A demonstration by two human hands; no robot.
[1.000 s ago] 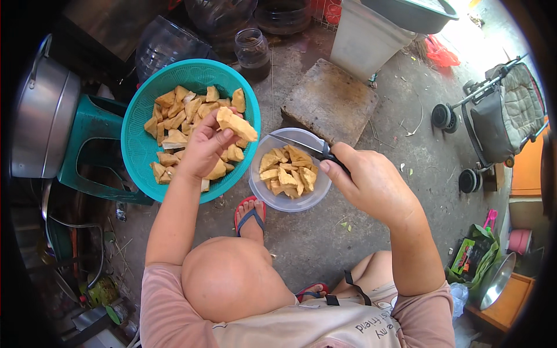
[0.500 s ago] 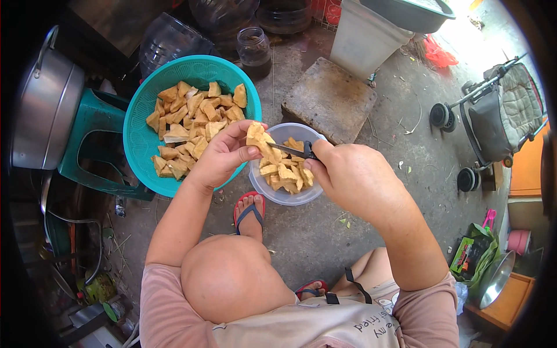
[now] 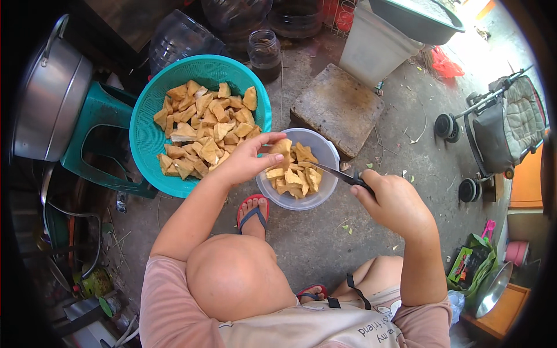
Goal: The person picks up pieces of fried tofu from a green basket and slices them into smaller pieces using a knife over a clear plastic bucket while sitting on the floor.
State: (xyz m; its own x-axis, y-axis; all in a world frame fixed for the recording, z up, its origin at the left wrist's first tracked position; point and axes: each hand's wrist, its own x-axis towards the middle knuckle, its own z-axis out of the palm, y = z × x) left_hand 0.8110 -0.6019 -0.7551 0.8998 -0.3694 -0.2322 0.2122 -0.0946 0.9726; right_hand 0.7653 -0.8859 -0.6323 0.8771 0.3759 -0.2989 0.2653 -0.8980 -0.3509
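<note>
My left hand [image 3: 248, 161] is closed on a piece of fried tofu [image 3: 281, 149], pinched between thumb and fingers above the left part of a clear plastic bowl [image 3: 329, 188]. My right hand [image 3: 401, 204] grips the black handle of a knife [image 3: 339, 174]; its blade points left over the bowl's rim, apart from the held piece. Several cut tofu pieces [image 3: 295, 183] lie inside the bowl. Left of it stands a round teal plastic basket [image 3: 143, 124], with many golden-brown fried tofu pieces [image 3: 203, 122] heaped in it.
Behind the bowl, a low wooden block [image 3: 339, 104] sits on the concrete floor. A metal pot [image 3: 55, 95] rests on a teal stool [image 3: 87, 153] at left. A jar [image 3: 264, 55] stands beyond the basket, a stroller [image 3: 496, 127] at right. My sandalled foot [image 3: 253, 214] is just before the bowl.
The knife has come away from the held tofu as my right hand moved right and down. My left hand has lowered slightly toward the bowl. The whole view has shifted a little.
</note>
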